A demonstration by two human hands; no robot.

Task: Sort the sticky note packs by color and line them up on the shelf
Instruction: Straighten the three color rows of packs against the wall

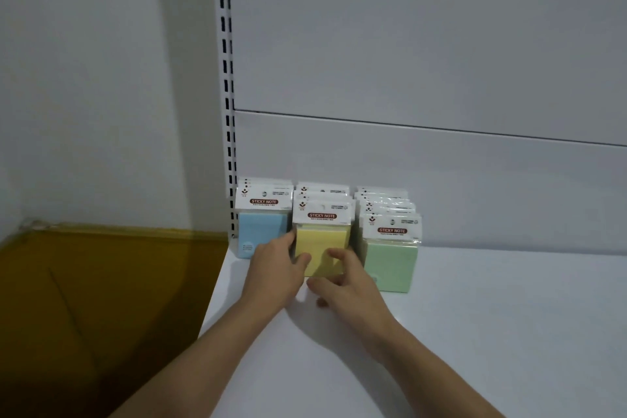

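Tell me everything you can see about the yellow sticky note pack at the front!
The front yellow pack stands upright on the white shelf, between the blue row and the green row. It has a white card top reading STICKY NOTE and a shiny clear wrap. More yellow packs stand behind it. The left hand and right hand touch its sides.

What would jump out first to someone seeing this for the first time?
Three rows of sticky note packs at the shelf's back-left corner: blue, yellow, green, left to right. Both hands, left hand and right hand, touch the front yellow pack.
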